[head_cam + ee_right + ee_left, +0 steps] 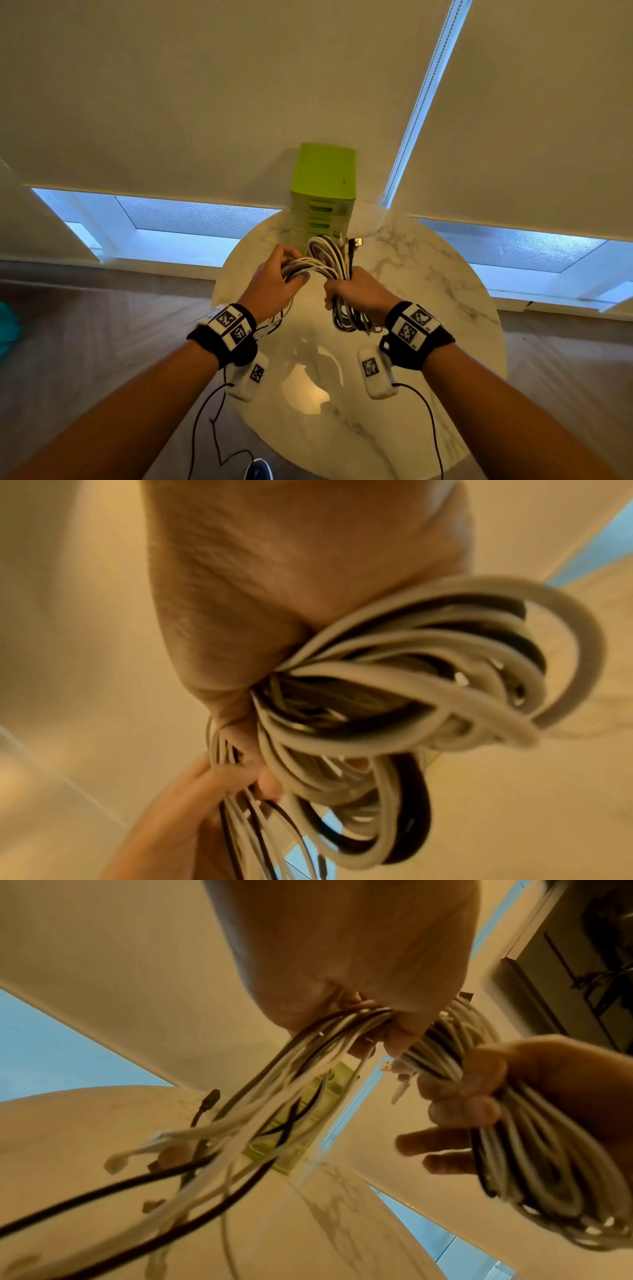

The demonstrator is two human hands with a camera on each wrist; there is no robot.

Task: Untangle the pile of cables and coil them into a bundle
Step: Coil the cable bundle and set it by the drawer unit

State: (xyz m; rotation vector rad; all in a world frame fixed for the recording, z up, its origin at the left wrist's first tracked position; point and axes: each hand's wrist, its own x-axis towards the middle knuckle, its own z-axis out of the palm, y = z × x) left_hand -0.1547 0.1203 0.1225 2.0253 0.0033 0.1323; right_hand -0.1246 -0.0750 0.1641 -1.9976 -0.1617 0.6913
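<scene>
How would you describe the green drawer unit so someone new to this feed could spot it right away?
Start at the round marble table in the middle of the head view. At its far edge, against the pale blinds, stands a small drawer unit, just beyond the cables held in the left hand and right hand. It is the only lime-green thing here, boxy, with stacked translucent drawers.

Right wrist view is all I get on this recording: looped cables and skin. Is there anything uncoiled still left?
Observer: Yes. The left hand grips a run of loose cables whose plug ends dangle below it.
Operator: Where is the coil being held?
Observer: The right hand grips the coil above a round marble table.
Operator: Anything else on that table?
Observer: A green drawer unit stands at its far edge.
</scene>
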